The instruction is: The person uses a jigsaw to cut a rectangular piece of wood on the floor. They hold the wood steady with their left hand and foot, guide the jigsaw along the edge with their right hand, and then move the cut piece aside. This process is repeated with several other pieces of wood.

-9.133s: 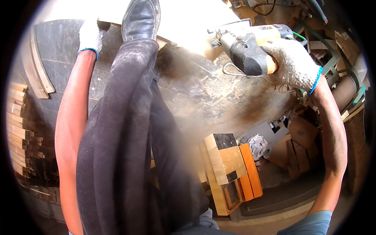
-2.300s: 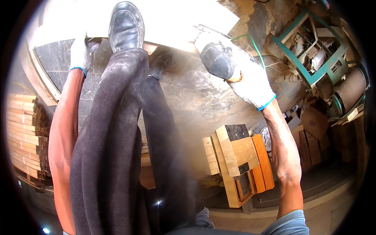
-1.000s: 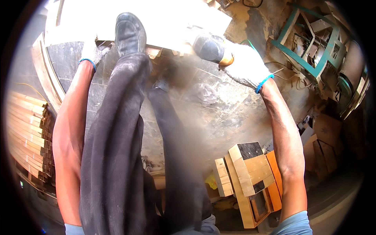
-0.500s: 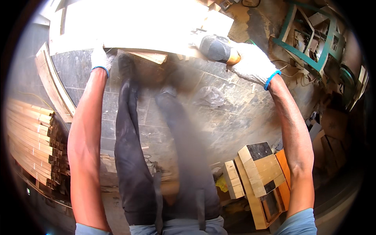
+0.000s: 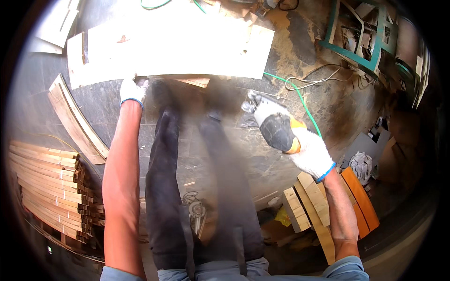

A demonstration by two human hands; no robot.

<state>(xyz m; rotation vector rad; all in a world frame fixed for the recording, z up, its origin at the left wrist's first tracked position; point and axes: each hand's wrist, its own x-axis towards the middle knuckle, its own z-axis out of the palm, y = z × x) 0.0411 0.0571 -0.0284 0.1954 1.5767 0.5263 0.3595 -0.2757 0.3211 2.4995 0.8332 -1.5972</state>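
Observation:
A long, pale wooden board [image 5: 164, 49] lies across the upper middle, very bright in the light. My left hand [image 5: 133, 90], in a white glove, grips its near edge left of centre, with the fingertips partly lost in glare. My right hand [image 5: 310, 152], gloved the same way, is wrapped round a handheld power tool [image 5: 276, 127] with a dark and orange body and a silver metal front end. That tool is held apart from the board, below its right end, with the metal end pointing up and left. Its exact kind is unclear.
A green cord [image 5: 303, 105] runs behind the tool. Curved wooden strips [image 5: 77, 119] and stacked slats [image 5: 47, 187] lie at left. Wooden blocks [image 5: 313, 194] and an orange panel [image 5: 360, 201] sit near my right forearm. A green metal frame [image 5: 372, 63] stands far right.
My right hand has brought the power tool off the board's right end, down and toward me. My left hand stays at the board's near edge. The whole view has shifted slightly.

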